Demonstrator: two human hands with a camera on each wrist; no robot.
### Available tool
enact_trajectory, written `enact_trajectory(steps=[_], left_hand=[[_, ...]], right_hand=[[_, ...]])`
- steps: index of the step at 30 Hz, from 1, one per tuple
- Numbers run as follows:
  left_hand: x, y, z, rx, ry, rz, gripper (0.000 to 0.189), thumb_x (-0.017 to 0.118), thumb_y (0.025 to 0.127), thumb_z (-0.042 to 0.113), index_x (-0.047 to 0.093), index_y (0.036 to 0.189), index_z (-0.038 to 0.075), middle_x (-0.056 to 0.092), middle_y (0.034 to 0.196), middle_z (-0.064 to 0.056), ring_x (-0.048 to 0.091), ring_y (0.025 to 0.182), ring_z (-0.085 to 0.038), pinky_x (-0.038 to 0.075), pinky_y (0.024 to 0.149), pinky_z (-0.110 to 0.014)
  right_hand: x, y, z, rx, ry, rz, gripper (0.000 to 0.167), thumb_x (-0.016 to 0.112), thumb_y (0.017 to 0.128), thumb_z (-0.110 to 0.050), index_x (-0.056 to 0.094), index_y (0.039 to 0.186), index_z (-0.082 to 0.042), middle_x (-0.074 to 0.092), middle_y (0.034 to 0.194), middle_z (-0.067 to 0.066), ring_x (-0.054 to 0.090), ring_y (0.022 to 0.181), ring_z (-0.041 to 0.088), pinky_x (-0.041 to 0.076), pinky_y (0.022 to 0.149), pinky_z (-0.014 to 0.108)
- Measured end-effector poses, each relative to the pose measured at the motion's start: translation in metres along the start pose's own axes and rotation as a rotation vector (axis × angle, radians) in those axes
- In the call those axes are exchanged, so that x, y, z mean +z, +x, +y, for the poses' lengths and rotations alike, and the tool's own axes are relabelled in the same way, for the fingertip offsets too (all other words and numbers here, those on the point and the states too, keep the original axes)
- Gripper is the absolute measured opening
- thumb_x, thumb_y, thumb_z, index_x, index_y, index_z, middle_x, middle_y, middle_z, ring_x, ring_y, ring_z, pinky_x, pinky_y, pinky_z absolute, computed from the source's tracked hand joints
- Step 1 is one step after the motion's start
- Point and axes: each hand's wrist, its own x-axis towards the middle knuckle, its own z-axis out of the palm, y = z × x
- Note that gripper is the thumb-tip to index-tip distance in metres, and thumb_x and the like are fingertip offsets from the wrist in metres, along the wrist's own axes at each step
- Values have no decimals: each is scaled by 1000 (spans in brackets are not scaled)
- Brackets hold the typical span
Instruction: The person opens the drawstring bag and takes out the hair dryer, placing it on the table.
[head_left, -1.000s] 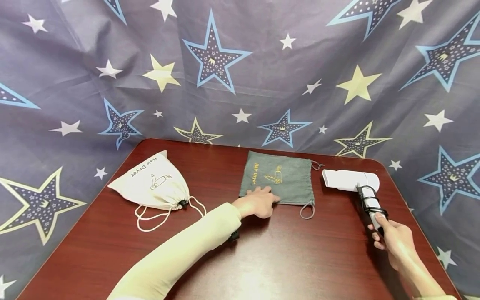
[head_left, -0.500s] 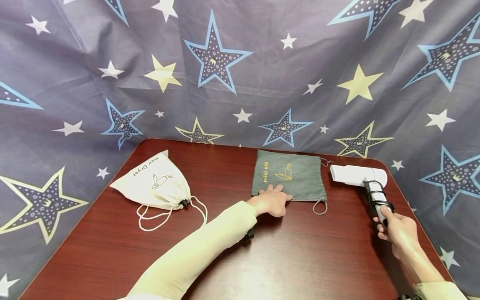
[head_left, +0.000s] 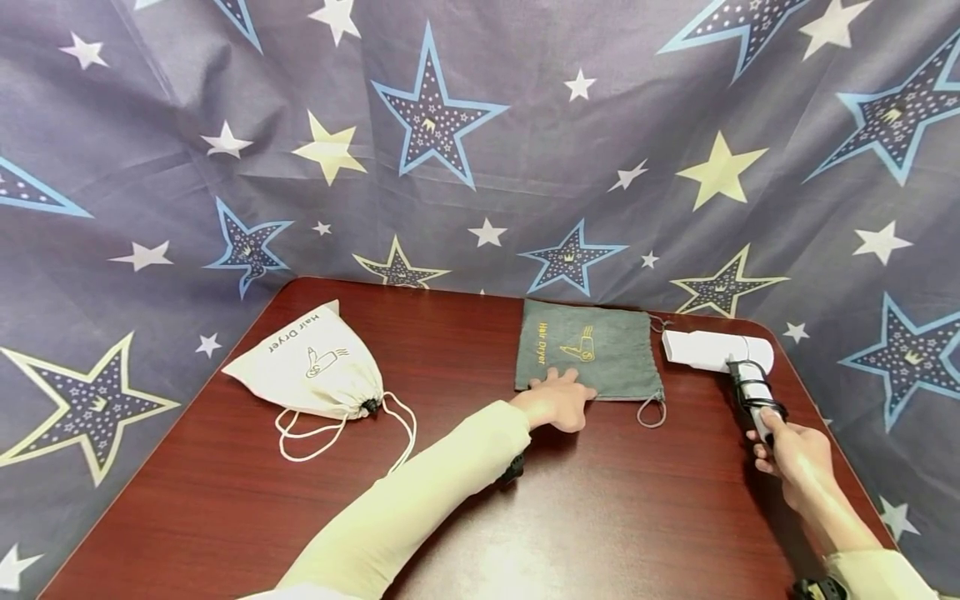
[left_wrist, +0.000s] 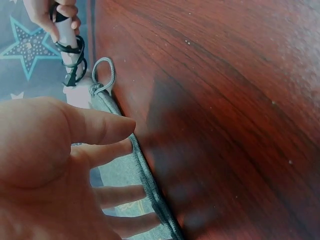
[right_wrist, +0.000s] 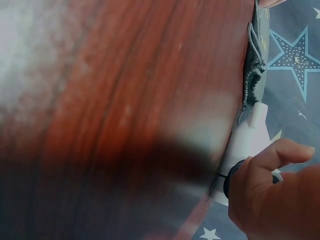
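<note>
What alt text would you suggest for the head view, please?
A right hand grips a white hair dryer by its handle; the left hand lies over the near edge of a gray drawstring pouch labeled Hair Dryer. A cinched cream drawstring pouch lies farther left.

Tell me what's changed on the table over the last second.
The grey drawstring bag has slid to the right, the left hand moving along with its fingers on it. The white hair dryer has shifted slightly right too, and the gap between them has narrowed. Nothing was newly gripped or let go: the right hand still holds the dryer's handle. The cream bag stayed put.
</note>
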Motion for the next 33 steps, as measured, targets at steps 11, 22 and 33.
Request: enact_trajectory(steps=[11, 22, 33], left_hand=[[1, 0, 4, -15, 12, 28, 58, 58, 104, 22, 47, 159, 38, 41, 154, -3, 39, 124, -29, 41, 101, -56], [2, -3, 3, -27, -29, 17, 60, 57, 103, 19, 46, 160, 37, 37, 159, -3, 34, 141, -31, 37, 109, -58], [6, -1, 7, -57, 32, 50, 61, 62, 102, 24, 46, 159, 41, 37, 160, -2, 36, 140, -30, 37, 106, -60]], right_hand=[[-4, 3, -2, -33, -149, -39, 50, 51, 111, -33, 49, 131, 14, 71, 72, -5, 56, 57, 7, 54, 52, 24], [-8, 4, -1, -50, -332, -61, 63, 47, 111, -33, 38, 139, 23, 61, 82, 0, 63, 62, 6, 57, 56, 26], [-10, 2, -1, -81, -476, -106, 60, 48, 111, -35, 45, 130, 22, 65, 72, 0, 63, 62, 8, 56, 56, 28]])
